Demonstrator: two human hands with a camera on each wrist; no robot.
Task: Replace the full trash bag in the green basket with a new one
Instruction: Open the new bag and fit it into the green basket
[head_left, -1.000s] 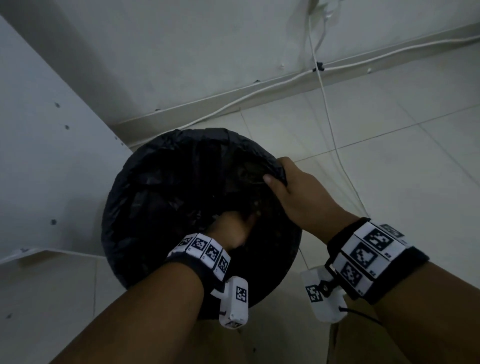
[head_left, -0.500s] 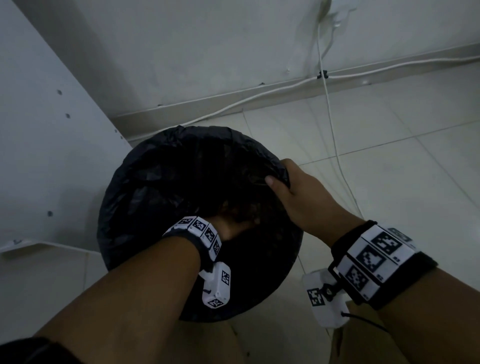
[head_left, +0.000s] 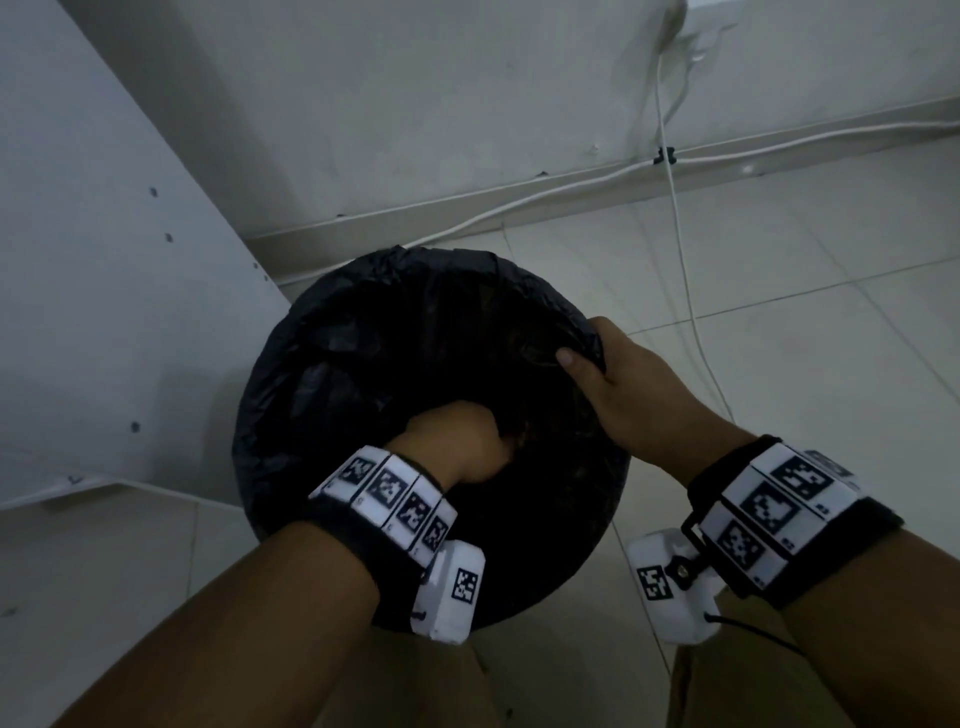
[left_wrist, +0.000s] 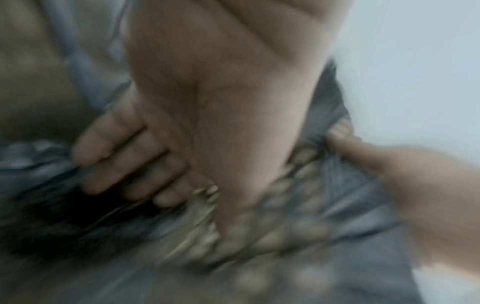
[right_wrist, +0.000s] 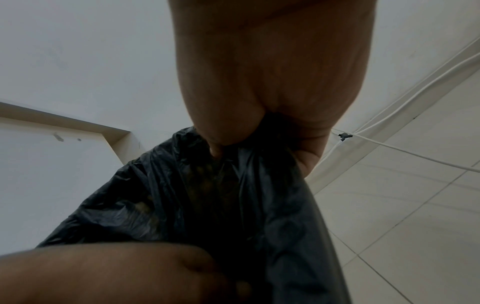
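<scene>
A black trash bag (head_left: 363, 338) lines a round basket and folds over its rim, hiding the basket's green sides. My left hand (head_left: 457, 447) is down inside the bag's mouth on the near side. In the blurred left wrist view its fingers (left_wrist: 124, 164) curl onto a fold of the black film. My right hand (head_left: 587, 364) grips the bag's rim on the right, thumb on the inner side. The right wrist view shows the right hand (right_wrist: 246, 135) bunching the bag (right_wrist: 207, 195) between thumb and fingers, with my left hand (right_wrist: 116, 273) below.
A white cabinet panel (head_left: 104, 312) stands close against the basket's left side. White cables (head_left: 685, 291) run along the skirting and down across the tiled floor (head_left: 779, 338) right of the basket. The wall is just behind.
My left hand dipped deeper into the bag and has come back up a little. The right hand has kept its grip on the rim.
</scene>
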